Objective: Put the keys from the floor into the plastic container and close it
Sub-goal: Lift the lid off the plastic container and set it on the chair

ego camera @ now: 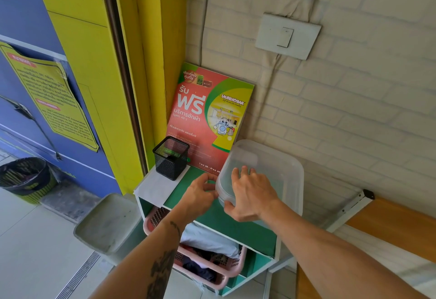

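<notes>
Here, in the head view, both hands work on a translucent plastic container (266, 171) that stands on the green top of a small shelf unit (212, 218), in the corner beside a laundry poster (207, 114) and just right of a black mesh pen holder (171, 157). The right hand (250, 195) lies spread over the container's lid (236, 164), fingers flat on top and thumb hooked under the near rim, so its grip is pressed onto the lid rather than curled shut around it. The left hand (200, 192) is half open, its fingertips pinching at the lid's left edge. Whether the lid is being pried off or pushed down cannot be told from this view. The keys are nowhere in sight: neither the bare floor (35, 239) at lower left nor the cloudy container wall shows them, and neither hand carries them. If the keys are inside, the task is at its closing step, and the next move calls for firm pressure along each edge until the lid seats evenly. If not, the lid must come off first.
</notes>
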A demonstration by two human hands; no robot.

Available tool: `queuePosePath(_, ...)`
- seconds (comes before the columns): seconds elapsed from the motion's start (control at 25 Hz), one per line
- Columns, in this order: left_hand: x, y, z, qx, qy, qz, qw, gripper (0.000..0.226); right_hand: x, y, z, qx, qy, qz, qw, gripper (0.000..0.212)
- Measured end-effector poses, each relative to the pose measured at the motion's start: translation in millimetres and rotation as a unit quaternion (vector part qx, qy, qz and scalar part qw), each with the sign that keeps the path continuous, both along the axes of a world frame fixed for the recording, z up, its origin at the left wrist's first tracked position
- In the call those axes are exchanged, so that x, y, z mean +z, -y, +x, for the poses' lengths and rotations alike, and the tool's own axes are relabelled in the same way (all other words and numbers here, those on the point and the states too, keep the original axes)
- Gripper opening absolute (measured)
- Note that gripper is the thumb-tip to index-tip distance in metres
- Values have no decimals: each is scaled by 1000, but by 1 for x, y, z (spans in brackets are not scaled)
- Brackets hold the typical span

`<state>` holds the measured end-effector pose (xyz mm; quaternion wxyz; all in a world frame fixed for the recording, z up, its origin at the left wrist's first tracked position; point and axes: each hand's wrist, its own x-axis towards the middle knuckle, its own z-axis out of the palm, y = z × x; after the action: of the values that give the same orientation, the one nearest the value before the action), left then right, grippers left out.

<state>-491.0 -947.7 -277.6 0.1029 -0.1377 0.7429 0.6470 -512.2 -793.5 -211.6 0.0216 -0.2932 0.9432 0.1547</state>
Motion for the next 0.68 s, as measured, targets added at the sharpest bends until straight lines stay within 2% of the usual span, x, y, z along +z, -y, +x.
queuePosePath(0.24,2,1,0,-5,14,40,999,33,8,5,0,17,12,24,999,89)
queuePosePath(0.44,3,4,1,-4,17,62,998,29,22,0,-8,19,2,-21,1000,72)
queuePosePath(0.68,5,1,1,-4,18,59,998,29,18,-8,-6,9,-2,-73,997,73)
